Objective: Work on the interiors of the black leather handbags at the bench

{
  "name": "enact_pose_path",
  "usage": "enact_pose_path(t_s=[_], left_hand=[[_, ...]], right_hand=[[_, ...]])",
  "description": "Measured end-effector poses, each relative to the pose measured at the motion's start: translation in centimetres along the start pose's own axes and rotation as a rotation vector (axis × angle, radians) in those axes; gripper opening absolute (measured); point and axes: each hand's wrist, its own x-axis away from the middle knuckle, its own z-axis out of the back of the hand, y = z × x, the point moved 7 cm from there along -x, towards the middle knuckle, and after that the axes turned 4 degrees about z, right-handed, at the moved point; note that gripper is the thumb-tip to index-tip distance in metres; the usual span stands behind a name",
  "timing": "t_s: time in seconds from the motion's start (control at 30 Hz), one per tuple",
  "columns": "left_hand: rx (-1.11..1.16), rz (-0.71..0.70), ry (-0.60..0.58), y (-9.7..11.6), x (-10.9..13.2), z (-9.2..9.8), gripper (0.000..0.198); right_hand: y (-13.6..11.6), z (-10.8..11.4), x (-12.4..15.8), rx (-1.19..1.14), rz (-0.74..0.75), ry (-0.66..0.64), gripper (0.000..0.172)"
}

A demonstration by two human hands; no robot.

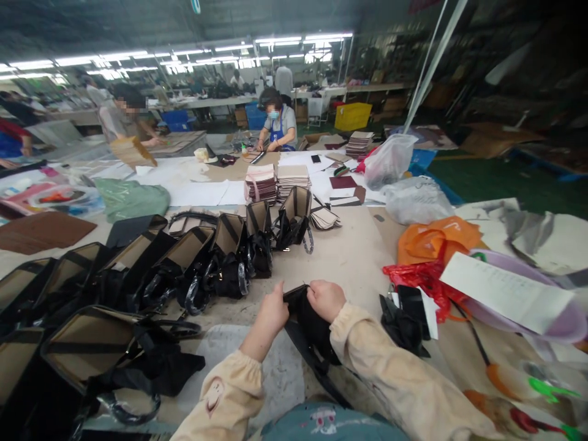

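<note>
Both hands meet low in the middle of the head view, over the table. My left hand (273, 311) is closed on the left end of a black fabric piece (315, 321). My right hand (326, 299) pinches its upper edge on the other side. The black cloth hangs between and below the hands, and a dark strap (321, 383) runs down from it towards my body. Left of my hands stand several open black bags (225, 236) with beige insides and plastic-wrapped handles. The nearest one (92, 346) lies at the lower left.
Stacks of cut pieces (293, 176) stand beyond the bags. At right are black cloth pieces (404, 321), a red bag (425, 278), an orange bag (436, 236) and a lilac basin (563, 312) with a paper sheet. A masked person (278, 125) sits across the table.
</note>
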Motion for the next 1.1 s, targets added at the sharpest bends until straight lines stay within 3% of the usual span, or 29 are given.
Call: enact_pose_path(t_s=[0.17,0.27,0.33,0.43,0.53,0.67,0.8,0.87,1.0,1.1], left_hand=[[0.071,-0.105,-0.038,-0.7,-2.3,2.6,0.06],[0.075,-0.087,-0.043,-1.2,-2.6,3.3,0.061],[0.073,-0.026,-0.021,-1.6,-2.0,2.7,0.065],[0.14,0.117,-0.005,-2.4,0.0,0.2,0.074],[0.231,0.155,-0.058,-2.5,1.6,-2.1,0.057],[0.197,0.082,-0.129,-2.5,1.4,-0.5,0.043],[0.147,-0.035,-0.239,-2.4,1.7,2.8,0.048],[0.121,-0.077,-0.278,-2.4,2.9,3.4,0.051],[0.084,-0.073,-0.303,-3.1,6.2,2.1,0.05],[0.069,-0.019,-0.232,-3.8,8.0,0.5,0.053]], right_hand=[[-1.3,0.1,0.0,-0.028,0.036,-0.006,0.027],[-1.5,0.1,0.0,-0.042,0.038,-0.008,0.027],[-1.2,0.2,-0.1,-0.047,0.017,-0.008,0.028],[-0.4,0.3,0.0,-0.05,-0.013,-0.014,0.029],[-0.2,0.5,0.1,-0.049,-0.01,-0.014,0.029],[-0.7,0.9,0.1,-0.041,0.025,-0.005,0.028],[-1.6,1.5,0.6,-0.041,0.076,0.009,0.028],[-2.0,1.5,1.4,-0.044,0.107,0.007,0.029],[-2.8,0.5,3.4,-0.043,0.16,-0.042,0.029],[-3.3,-0.3,4.3,-0.044,0.18,-0.061,0.03]])
